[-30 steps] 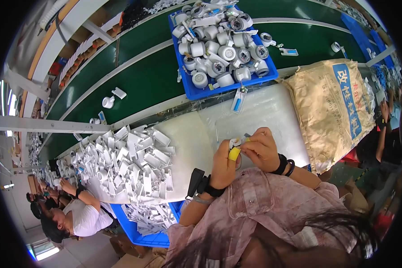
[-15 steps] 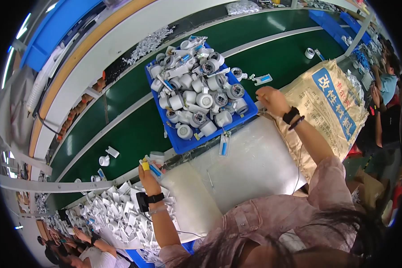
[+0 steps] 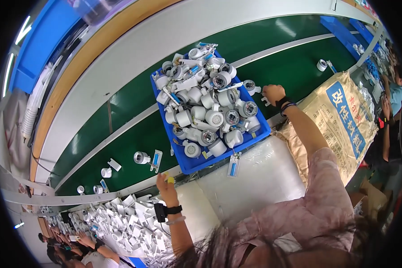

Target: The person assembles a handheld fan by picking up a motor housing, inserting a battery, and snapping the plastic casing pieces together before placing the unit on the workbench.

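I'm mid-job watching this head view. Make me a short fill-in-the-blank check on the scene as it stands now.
1. In the picture, the bulky brown paper sack lies to the ____ of the rectangular blue plastic tray.
2. The person's bare hand with yellow at its fingers is the ____ one.
3. The person's other bare hand reaches out over the smooth, flat conveyor belt, which is coloured ____.

Missing words: right; left; green.

A round white unit (image 3: 249,86) adjoins the tray (image 3: 192,167).
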`<state>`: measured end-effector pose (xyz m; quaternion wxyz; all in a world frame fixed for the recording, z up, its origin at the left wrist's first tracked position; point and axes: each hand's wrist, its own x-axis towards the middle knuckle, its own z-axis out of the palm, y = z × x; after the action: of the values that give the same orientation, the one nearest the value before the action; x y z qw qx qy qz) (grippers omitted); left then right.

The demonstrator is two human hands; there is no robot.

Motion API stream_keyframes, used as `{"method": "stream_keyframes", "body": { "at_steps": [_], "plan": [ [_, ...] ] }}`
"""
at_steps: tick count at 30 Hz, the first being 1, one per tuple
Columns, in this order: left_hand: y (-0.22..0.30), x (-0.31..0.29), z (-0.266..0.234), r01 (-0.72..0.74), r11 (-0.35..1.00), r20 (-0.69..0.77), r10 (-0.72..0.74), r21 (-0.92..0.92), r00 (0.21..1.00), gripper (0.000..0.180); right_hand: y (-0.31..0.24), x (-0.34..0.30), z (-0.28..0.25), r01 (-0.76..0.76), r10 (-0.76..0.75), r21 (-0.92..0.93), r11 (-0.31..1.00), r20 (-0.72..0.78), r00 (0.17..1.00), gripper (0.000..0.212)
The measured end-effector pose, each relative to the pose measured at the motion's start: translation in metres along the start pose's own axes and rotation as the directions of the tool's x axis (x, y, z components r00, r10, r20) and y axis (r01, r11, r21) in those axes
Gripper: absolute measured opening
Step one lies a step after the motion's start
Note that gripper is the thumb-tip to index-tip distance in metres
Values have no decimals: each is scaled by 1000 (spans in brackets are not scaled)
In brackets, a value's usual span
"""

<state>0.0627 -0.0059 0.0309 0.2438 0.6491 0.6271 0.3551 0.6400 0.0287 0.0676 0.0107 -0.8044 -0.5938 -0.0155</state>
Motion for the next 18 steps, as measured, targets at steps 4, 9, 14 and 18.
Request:
{"method": "stream_keyframes", "body": {
  "at_steps": [4, 9, 14, 18],
  "plan": [
    [60, -49, 5, 245, 860, 223, -159, -447, 962, 35, 7, -30, -47, -102, 136, 473, 875, -37, 990, 16],
    [110, -91, 19, 294, 694, 445, 42, -657, 895, 32, -23, -101, -94, -33, 64, 766, 642, -11, 998, 16],
    [175, -122, 39, -25, 824, 417, 312, -565, 854, 54, -99, -209, -124, 52, 46, 979, 197, -62, 997, 44],
    [194, -144, 39, -167, 861, 370, 371, -481, 852, 59, -153, -275, -114, -152, -103, 978, -142, 138, 985, 25]
  ]
}}
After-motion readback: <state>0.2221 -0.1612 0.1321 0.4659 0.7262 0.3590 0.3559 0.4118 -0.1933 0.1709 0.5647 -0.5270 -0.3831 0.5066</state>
